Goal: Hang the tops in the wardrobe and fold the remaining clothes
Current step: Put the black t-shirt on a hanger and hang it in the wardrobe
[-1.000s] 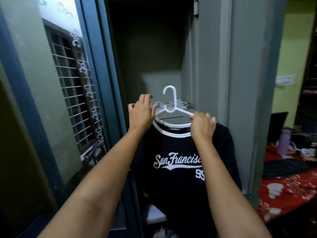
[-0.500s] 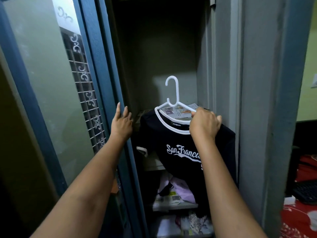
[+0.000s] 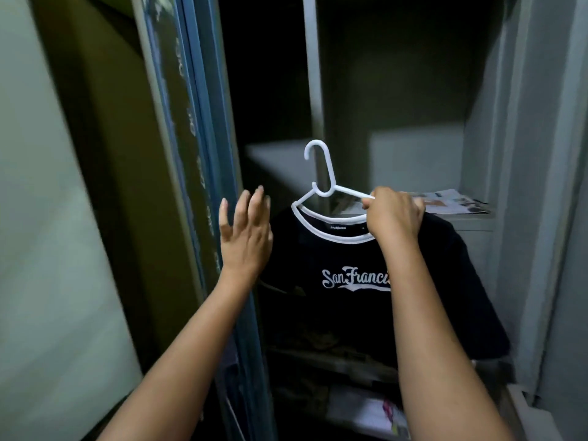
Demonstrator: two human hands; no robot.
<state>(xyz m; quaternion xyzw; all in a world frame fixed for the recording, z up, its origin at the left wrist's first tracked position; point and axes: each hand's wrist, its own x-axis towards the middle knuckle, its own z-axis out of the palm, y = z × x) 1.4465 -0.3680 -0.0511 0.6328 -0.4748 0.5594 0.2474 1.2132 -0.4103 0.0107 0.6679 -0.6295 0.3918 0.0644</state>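
Hanging step: right hand (image 3: pixel 393 214) clenches the hanger (image 3: pixel 324 186) carrying a T-shirt (image 3: pixel 350 281) at the wardrobe (image 3: pixel 413 90) opening, left hand (image 3: pixel 245 237) spread free; a rail, unseen, comes next.

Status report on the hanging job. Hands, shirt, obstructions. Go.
Right hand grips white hanger arm, black T-shirt on it. Left hand open, holding nothing, beside blue wardrobe door. Hook not on any rail. Nothing blocking.

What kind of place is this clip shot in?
Most likely a home room, at an open wardrobe. The right hand grips a white hanger carrying a dark T-shirt, a shelf inside is lined with newspaper, and the door stands open on the left.
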